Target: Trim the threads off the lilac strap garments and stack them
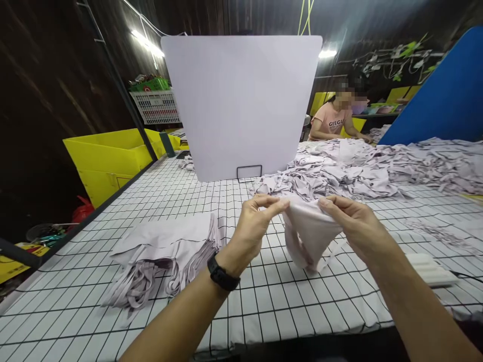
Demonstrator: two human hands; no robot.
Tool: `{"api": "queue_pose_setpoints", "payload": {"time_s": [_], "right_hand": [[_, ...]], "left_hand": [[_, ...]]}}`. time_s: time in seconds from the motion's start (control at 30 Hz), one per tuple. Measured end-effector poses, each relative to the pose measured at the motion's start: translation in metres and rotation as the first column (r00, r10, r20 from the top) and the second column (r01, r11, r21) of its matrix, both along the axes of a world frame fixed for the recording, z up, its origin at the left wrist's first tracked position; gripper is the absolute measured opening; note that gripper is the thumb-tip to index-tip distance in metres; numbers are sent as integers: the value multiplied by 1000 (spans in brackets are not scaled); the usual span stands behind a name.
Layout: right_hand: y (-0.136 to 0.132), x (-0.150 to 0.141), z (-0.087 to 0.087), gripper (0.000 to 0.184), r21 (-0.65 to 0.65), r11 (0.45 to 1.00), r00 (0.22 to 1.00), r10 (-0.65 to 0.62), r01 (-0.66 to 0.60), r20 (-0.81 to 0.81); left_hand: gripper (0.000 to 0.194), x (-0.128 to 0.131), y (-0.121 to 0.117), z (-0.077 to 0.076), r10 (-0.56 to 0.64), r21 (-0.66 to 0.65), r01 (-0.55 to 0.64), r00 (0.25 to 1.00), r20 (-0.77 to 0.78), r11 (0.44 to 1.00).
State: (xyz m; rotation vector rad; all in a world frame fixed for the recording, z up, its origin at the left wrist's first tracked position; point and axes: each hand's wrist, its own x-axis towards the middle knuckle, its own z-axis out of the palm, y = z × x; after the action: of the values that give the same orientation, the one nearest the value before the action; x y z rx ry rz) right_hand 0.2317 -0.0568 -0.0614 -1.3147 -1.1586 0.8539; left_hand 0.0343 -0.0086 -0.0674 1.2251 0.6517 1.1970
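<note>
Between my two hands hangs a pale pinkish fabric piece, with narrow strips dangling below it over the checked tablecloth. My left hand wears a black band at the wrist and pinches the upper left corner of the piece between thumb and finger. At the upper right corner, my right hand pinches it the same way. The top edge is stretched between them. To the left of my left hand lies a neat stack of similar fabric pieces, their strips bunched at the near side.
A large heap of loose fabric pieces covers the back right. A white board stands upright at the back, a blue panel at the right. A white corded device lies near my right forearm. A person sits beyond the heap. Yellow bins stand left.
</note>
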Motion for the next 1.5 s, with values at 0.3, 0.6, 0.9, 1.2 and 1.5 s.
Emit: {"api": "queue_pose_setpoints", "payload": {"time_s": [0.3, 0.6, 0.9, 1.2, 1.5], "right_hand": [[7, -8, -9, 55, -27, 1000, 999, -11, 9, -52], [-17, -60, -50, 20, 408, 893, 703, -415, 192, 577], [-18, -62, -91, 28, 215, 918, 712, -395, 333, 580], [-34, 16, -65, 35, -272, 949, 957, -84, 162, 276], [-19, 20, -94, 47, -422, 904, 980, -140, 69, -141]], "left_hand": [[13, -9, 3, 29, -36, -14, 37, 998, 46, 999], [14, 15, -4, 11, 43, -395, 63, 966, 255, 917], [9, 8, -6, 8, 276, 57, -296, 934, 227, 954], [14, -31, 9, -21, 695, 641, -384, 633, -341, 665], [28, -51, -6, -52, 400, 422, 144, 158, -903, 895]]}}
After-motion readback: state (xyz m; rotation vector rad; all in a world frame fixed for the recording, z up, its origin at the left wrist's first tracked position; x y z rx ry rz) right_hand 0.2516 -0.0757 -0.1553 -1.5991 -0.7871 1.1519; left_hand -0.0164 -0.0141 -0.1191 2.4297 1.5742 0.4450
